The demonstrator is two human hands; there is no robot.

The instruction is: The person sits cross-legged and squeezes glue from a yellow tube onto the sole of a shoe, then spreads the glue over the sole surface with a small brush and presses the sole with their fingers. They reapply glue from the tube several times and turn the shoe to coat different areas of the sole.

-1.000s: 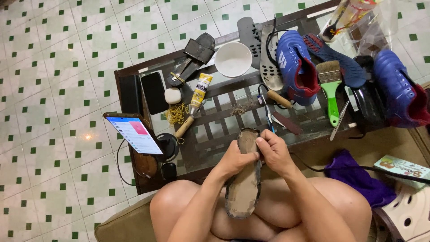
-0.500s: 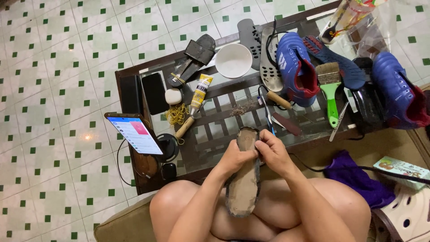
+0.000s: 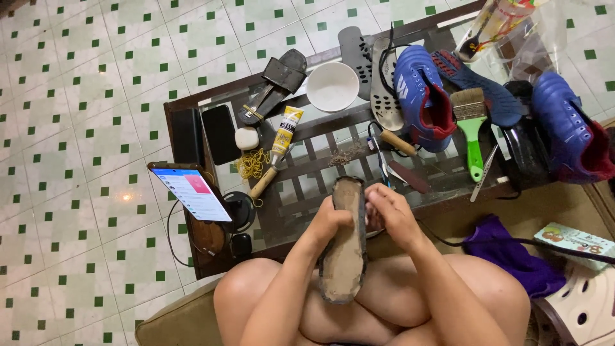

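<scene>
Both hands — left hand (image 3: 330, 224) and right hand (image 3: 392, 214) — are clamped on a worn shoe sole (image 3: 346, 240), held over the lap just off the worktop's (image 3: 307, 186) near edge. Its rough face looks scraped and dry (no glue visible), so bonding seems still to do. The glue tube (image 3: 283, 136) lies mid-worktop; 2 blue shoes (image 3: 419, 96) and a green brush (image 3: 473, 138) crowd the right end.

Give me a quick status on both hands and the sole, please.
Left hand and right hand both grip the worn shoe sole, upright over the lap. Glass table close ahead, nothing blocking.
</scene>
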